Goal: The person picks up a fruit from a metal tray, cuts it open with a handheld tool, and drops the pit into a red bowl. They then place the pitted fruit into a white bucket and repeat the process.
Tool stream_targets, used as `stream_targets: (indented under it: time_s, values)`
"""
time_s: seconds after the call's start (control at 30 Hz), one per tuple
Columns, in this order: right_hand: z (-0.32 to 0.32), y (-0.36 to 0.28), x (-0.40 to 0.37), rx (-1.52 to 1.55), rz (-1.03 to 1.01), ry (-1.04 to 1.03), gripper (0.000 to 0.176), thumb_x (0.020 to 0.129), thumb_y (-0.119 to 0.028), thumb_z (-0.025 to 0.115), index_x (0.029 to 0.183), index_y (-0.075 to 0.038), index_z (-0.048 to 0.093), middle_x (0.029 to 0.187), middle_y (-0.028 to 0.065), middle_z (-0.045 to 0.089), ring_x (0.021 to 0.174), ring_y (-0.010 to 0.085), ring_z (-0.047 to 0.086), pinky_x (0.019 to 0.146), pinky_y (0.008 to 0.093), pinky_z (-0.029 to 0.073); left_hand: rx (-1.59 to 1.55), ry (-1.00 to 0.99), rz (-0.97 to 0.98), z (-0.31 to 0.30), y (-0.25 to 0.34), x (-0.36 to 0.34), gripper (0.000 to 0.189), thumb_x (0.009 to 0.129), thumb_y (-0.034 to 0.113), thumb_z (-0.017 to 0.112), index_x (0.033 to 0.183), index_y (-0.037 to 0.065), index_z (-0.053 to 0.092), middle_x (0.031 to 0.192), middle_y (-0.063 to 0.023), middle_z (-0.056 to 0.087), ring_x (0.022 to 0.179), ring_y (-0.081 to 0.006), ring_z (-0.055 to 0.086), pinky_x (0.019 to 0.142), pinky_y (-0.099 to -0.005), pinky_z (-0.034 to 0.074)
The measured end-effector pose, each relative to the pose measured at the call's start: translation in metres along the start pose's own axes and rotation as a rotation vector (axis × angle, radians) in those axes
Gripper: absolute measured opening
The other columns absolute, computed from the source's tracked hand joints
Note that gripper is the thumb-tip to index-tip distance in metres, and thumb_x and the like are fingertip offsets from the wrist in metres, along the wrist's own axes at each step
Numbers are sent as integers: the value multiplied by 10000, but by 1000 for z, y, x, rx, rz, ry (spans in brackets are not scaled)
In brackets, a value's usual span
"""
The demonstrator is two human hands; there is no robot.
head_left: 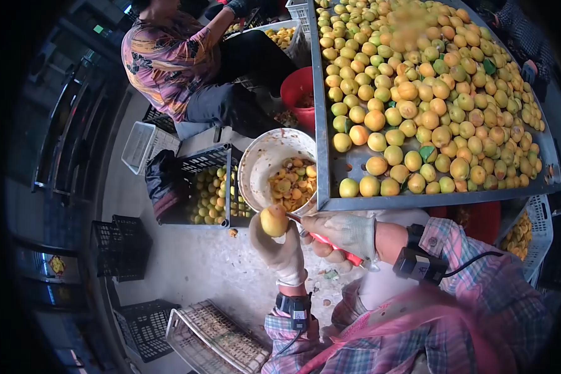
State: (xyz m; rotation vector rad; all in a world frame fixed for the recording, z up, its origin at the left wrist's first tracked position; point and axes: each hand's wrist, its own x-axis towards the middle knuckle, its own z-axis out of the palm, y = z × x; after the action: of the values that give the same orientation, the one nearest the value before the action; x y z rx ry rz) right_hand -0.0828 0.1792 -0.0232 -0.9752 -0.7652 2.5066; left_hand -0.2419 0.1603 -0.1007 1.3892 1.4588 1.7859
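Note:
My left hand, in a pale glove, holds a yellow fruit up between thumb and fingers. My right hand, also gloved, is wrapped round a red-handled tool; its thin end points at the fruit, and whether it touches the skin is too small to tell. Just beyond both hands stands a white bucket with cut fruit pieces inside. To the right, a metal-edged table bears a big heap of yellow and greenish fruit.
A black crate of fruit stands left of the bucket. Beyond sits a co-worker near a red bucket. White crate and black crates lie lower left. Another white crate stands beneath the table's right side.

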Motion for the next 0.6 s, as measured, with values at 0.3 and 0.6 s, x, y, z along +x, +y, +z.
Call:
stream_targets:
  time_s: [0.3,0.6]
  values:
    - [-6,-10,45,346,119,-15,390,998,-460,376,962,-86,477,613,-22,419,366,92,308,311,288,278,192,0,136,-5,-64,17,752,660,-69,732,1327,31,399,1280,-153,492,1169,-309,502,1019,-419,392]
    - [-16,-7,69,695,124,-210,342,1024,-419,332,955,-113,468,606,-46,350,394,68,241,347,261,205,522,25,424,-7,-86,36,664,733,148,780,1278,71,409,1252,-179,471,1106,-334,528,925,-437,462]
